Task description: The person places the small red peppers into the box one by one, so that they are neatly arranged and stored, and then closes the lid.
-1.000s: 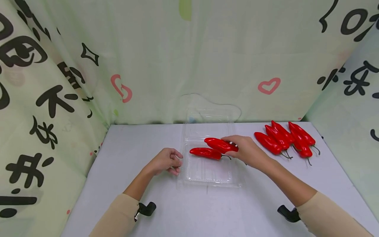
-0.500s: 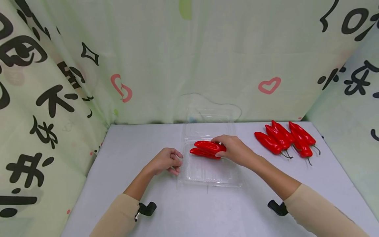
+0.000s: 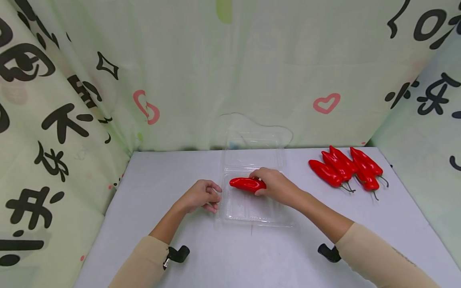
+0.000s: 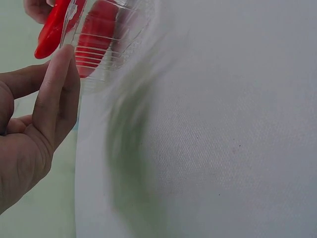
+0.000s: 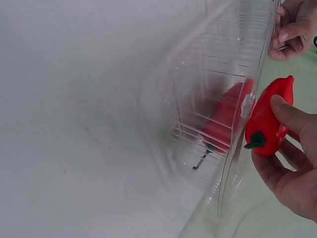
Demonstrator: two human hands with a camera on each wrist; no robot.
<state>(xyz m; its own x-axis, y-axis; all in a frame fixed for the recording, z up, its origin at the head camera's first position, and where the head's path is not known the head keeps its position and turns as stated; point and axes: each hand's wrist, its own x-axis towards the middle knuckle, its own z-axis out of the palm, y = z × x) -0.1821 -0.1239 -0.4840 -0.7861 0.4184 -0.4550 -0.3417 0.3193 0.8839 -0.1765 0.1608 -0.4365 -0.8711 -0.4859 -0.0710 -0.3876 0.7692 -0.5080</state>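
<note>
My right hand [image 3: 275, 185] grips a red pepper [image 3: 245, 183] by its stem end, low over the clear plastic clamshell box [image 3: 257, 214]. In the right wrist view this pepper [image 5: 270, 116] shows its green cap, with my thumb on one side and fingers on the other, just above the box's rim. Beneath it, a second red pepper [image 5: 225, 116] lies inside the box and shows through the clear wall. My left hand [image 3: 202, 196] pinches the box's left edge; in the left wrist view its fingertips [image 4: 63, 54] sit right at the rim.
Several red peppers [image 3: 338, 168] with stems lie in a group at the table's back right. The box's open lid [image 3: 255, 154] reaches back toward the printed curtain [image 3: 187, 80]. White table [image 3: 223, 260] surface extends in front of both hands.
My right hand has carried its pepper left and down until it covers the pepper in the box in the head view. The left hand has stayed at the box's edge.
</note>
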